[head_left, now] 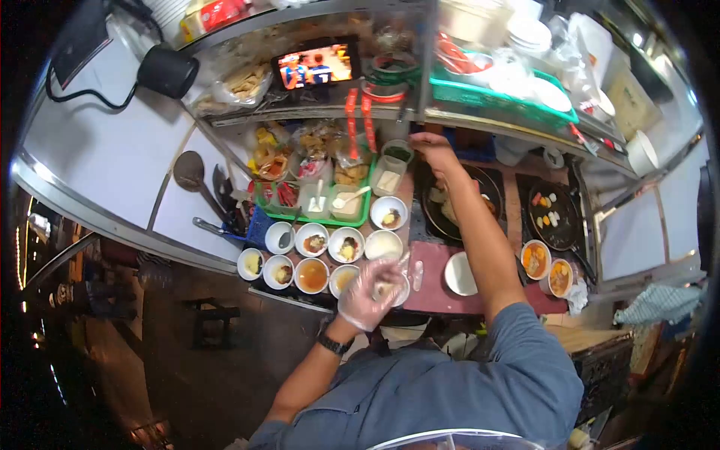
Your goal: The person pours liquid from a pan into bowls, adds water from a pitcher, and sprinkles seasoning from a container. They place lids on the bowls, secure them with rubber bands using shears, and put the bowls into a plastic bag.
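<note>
My left hand (369, 295), in a clear plastic glove, is over the front bowls with its fingers apart and slightly curled. A white bowl (401, 294) is partly hidden beneath its fingers. My bare right hand (435, 152) reaches to the back, beside a clear container of chopped greens (397, 153). Its fingers are drawn together, and what they hold, if anything, is too small to make out. Under the right forearm, a black pan (486, 180) with food in it is partly covered. Several white bowls (311, 276) hold seasonings or liquid.
A second pan (553, 215) stands at the right, near two bowls of orange food (535, 259). A white bowl (460, 274) rests on the pink board (431, 296). A green basket (324, 218) holds containers. Above are a lit phone (316, 66) and a shelf edge (487, 118).
</note>
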Motion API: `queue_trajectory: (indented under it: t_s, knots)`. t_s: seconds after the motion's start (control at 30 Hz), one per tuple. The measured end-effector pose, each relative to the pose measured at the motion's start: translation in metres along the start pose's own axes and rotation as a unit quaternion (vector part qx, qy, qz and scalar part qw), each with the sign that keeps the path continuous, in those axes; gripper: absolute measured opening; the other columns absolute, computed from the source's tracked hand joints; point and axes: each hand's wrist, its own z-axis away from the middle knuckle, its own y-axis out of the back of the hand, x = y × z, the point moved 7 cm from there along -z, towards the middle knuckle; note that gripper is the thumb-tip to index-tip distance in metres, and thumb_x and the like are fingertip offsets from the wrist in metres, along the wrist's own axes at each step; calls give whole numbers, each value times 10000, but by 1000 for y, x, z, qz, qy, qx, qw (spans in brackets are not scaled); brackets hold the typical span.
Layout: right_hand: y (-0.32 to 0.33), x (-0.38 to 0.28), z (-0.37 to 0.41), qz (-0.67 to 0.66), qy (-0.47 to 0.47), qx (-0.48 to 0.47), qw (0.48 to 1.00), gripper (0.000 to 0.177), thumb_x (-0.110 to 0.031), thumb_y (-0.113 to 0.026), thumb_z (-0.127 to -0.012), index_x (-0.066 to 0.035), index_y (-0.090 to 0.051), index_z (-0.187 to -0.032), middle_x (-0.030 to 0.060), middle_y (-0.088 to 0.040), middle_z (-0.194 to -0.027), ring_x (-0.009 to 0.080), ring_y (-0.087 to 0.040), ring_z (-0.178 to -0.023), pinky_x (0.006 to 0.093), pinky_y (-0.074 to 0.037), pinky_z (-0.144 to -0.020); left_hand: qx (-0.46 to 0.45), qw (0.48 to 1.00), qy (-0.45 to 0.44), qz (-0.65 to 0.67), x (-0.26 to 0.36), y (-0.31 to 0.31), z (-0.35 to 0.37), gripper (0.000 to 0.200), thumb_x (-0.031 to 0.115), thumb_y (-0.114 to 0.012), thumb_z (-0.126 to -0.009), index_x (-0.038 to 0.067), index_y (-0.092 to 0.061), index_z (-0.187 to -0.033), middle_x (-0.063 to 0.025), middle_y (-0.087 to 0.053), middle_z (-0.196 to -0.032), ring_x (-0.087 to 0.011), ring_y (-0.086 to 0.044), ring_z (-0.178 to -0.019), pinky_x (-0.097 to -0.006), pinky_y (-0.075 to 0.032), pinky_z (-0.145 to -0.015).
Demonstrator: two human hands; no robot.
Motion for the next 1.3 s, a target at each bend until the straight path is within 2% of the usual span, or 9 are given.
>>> queue_trajectory:
  t_s: [0.17, 0.5, 0.57, 0.67, 0.7, 0.93, 1.03, 1.1, 1.3]
  knots:
    - [65, -75, 180, -371, -66, -105, 920, 236, -156, -751, -993, -53, -696, -1198, 26, -712, -1086, 93, -643, -911, 246, -502, -727, 67, 979, -3, 194, 4, -70, -100, 441, 31, -700, -1000, -3, -519, -1401, -84, -702, -1146, -171, -706, -1021, -318, -591, -937]
    - [279, -32, 338, -23, -107, 99, 989, 130, -48, -684, -996, 15, -693, -1110, 51, -753, -958, 108, -710, -826, 259, -574, -724, -230, 953, 107, 163, -41, -326, -204, 257, 173, -745, -1010, -24, -676, -1160, -73, -739, -1036, -128, -719, -906, -284, -608, -784]
    - [295, -11, 347, -15, -104, 94, 990, 134, -35, -684, -987, 22, -693, -1108, 56, -753, -952, 112, -711, -818, 261, -570, -708, -293, 949, 42, -111, -62, -350, -218, 255, 205, -786, -983, -20, -708, -1075, -56, -754, -907, -111, -707, -813, -273, -578, -701]
    - [315, 30, 349, 96, -106, 73, 987, 124, 6, -690, -949, 39, -703, -1068, 73, -753, -922, 129, -711, -785, 271, -563, -678, -326, 900, -67, -280, -56, -367, -221, 225, 237, -838, -877, 25, -765, -888, -51, -750, -763, -125, -697, -699, -305, -564, -674]
    - [318, 40, 348, 131, -97, 72, 984, 140, -23, -720, -897, 10, -735, -1032, 88, -760, -885, 166, -728, -796, 310, -570, -705, -336, 901, 0, -275, -71, -370, -224, 238, 305, -828, -808, 72, -792, -847, -137, -768, -838, -261, -750, -789, -396, -577, -753]
    - [328, 42, 355, 284, -110, 104, 947, 139, -63, -738, -784, -43, -799, -908, 193, -774, -923, 333, -760, -875, 419, -585, -793, -383, 825, -48, -412, -68, -380, -223, 196, 275, -826, -805, 97, -809, -886, -162, -770, -861, -321, -751, -826, -402, -586, -775]
    - [319, 36, 362, 289, -84, 75, 951, 156, -31, -730, -760, -48, -802, -898, 199, -770, -908, 350, -758, -867, 431, -585, -801, -381, 833, -86, -393, -65, -376, -223, 201, 270, -828, -798, 94, -805, -893, -160, -771, -863, -322, -750, -826, -407, -583, -769]
    - [312, 34, 364, 328, -83, 61, 939, 144, 0, -746, -770, 29, -765, -910, 164, -766, -814, 231, -743, -711, 375, -585, -676, -361, 846, -88, -383, -62, -371, -222, 201, 269, -822, -800, 90, -802, -890, -162, -769, -862, -325, -749, -825, -412, -581, -767]
    - [307, 34, 363, 422, -50, 46, 904, 187, -48, -808, -709, -14, -775, -890, 188, -757, -844, 307, -746, -768, 405, -573, -709, -303, 892, -106, -319, -6, -326, -210, 227, 273, -777, -843, 55, -789, -905, -187, -753, -874, -355, -738, -826, -449, -569, -760]
